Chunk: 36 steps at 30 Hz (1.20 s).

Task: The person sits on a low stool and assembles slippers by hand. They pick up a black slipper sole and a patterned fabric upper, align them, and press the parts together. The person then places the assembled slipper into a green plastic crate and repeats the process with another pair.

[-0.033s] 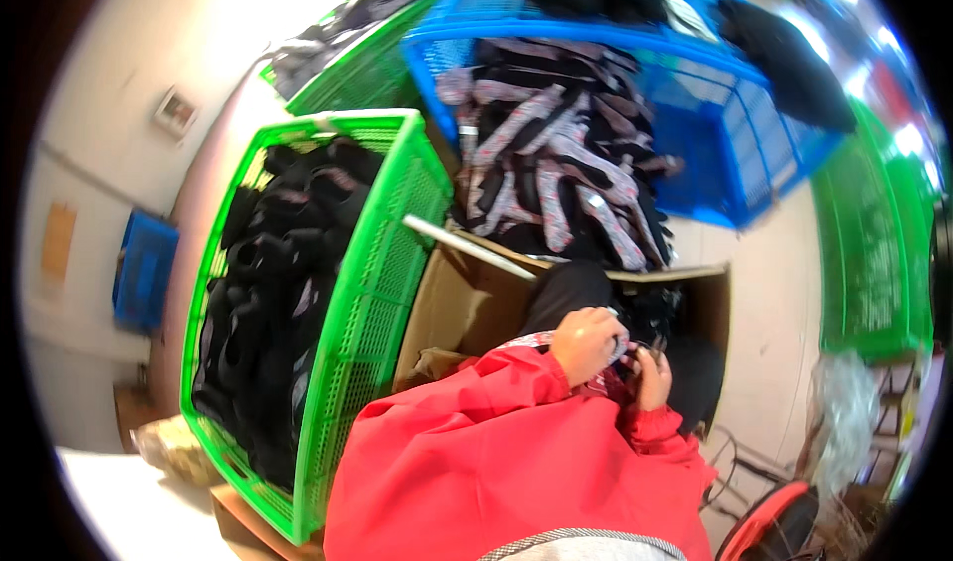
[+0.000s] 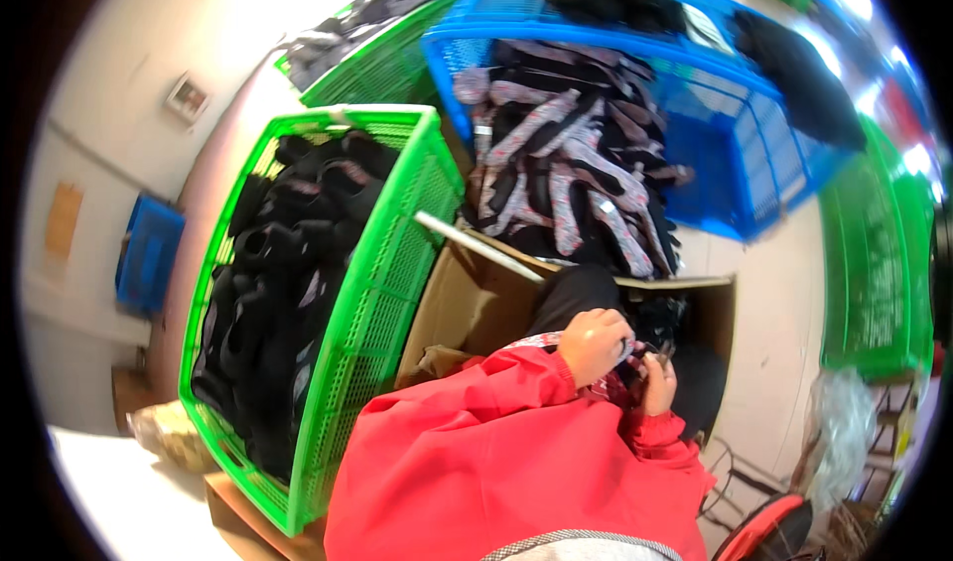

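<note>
Over my lap, my left hand (image 2: pixel 594 345) is closed on a patterned fabric piece (image 2: pixel 627 356), grey with reddish flecks, mostly hidden by the fingers. Close beside it on the right, my right hand (image 2: pixel 658 384) has its thumb and fingers drawn together. A small dark, slim thing shows at its fingertips, too small to name. Both hands are above an open cardboard box (image 2: pixel 475 293). Beyond the box lies a heap of black and floral-patterned fabric pieces (image 2: pixel 566 179), spilling from a blue crate (image 2: pixel 740 154) that lies on its side.
To the left stands a green crate (image 2: pixel 382 293) full of black shoe-like items (image 2: pixel 283 253). A second filled green crate (image 2: pixel 382 60) is behind it. Black items (image 2: pixel 615 0) rest on the blue crate. At right are another green crate (image 2: pixel 874 273) and a clear plastic bag (image 2: pixel 836 432).
The whole view has shifted slightly, with the crates and heap a little further right in the picture. Both hands keep the same closed pose close together.
</note>
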Each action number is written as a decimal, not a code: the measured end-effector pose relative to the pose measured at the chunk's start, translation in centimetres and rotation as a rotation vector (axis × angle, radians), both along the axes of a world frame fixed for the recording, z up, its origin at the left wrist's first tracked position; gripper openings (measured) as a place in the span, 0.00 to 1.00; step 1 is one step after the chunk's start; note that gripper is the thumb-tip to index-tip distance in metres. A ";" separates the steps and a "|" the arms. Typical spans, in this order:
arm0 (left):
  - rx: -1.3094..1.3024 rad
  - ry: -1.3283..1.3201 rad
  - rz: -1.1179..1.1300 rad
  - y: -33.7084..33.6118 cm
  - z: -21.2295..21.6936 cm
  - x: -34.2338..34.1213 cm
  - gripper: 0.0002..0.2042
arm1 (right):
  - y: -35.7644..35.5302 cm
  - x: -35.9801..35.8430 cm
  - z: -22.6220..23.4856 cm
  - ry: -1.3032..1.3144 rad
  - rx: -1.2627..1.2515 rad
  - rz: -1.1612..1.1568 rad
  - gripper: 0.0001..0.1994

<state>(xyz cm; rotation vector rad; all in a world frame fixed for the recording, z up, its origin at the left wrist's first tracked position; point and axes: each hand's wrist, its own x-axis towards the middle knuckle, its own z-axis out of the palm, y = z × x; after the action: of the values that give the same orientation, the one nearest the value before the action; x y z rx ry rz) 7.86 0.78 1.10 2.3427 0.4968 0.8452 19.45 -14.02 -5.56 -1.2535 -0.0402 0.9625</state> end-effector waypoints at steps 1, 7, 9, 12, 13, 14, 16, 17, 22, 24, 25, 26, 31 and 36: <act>0.039 0.036 0.028 0.2 0.5 -0.1 0.07 | 1.1 -0.5 1.7 -0.052 0.033 0.003 0.09; 0.141 0.066 0.075 0.9 2.7 0.6 0.05 | 3.5 -0.4 3.5 -0.394 0.259 0.262 0.23; 0.198 0.033 0.088 1.0 3.3 1.4 0.05 | 3.8 0.0 3.9 -0.442 0.211 0.272 0.25; 0.223 0.056 0.086 1.4 4.1 2.2 0.05 | 4.3 0.7 4.3 -0.421 0.229 0.254 0.27; 0.222 0.071 0.077 1.4 4.3 2.5 0.05 | 4.4 1.2 4.2 -0.435 0.213 0.255 0.28; 0.227 0.046 0.071 1.2 4.4 2.8 0.05 | 4.6 1.3 3.9 -0.473 0.188 0.220 0.29; 0.239 -0.001 0.057 0.8 4.7 3.4 0.05 | 5.1 1.2 4.0 -0.546 0.138 0.146 0.29; 0.254 -0.023 0.056 0.6 4.8 3.6 0.05 | 5.1 1.3 4.3 -0.573 0.063 0.114 0.30; 0.354 -0.138 0.027 -0.1 6.1 4.5 0.05 | 5.9 1.8 5.3 -0.806 0.096 0.038 0.28; 0.390 -0.156 0.002 -0.5 6.7 4.7 0.05 | 6.2 2.2 6.0 -0.841 0.122 0.018 0.27; 0.408 -0.167 -0.014 -0.7 6.9 4.8 0.05 | 6.1 2.5 6.3 -0.836 0.110 0.022 0.26; 0.405 -0.176 -0.005 -0.8 7.0 5.0 0.05 | 6.1 2.8 6.6 -0.832 0.097 0.026 0.25; 0.346 -0.045 0.106 -0.8 6.7 4.6 0.10 | 6.2 3.2 5.7 -0.664 0.206 0.005 0.24; 0.336 0.046 0.250 0.0 4.5 5.1 0.19 | 6.3 2.9 5.7 -0.792 0.094 0.001 0.26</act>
<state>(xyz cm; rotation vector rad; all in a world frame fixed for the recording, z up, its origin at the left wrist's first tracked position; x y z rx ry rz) 13.01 0.75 5.58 2.6470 0.7267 1.0598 22.39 -7.73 0.18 -1.4755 -0.6954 0.4082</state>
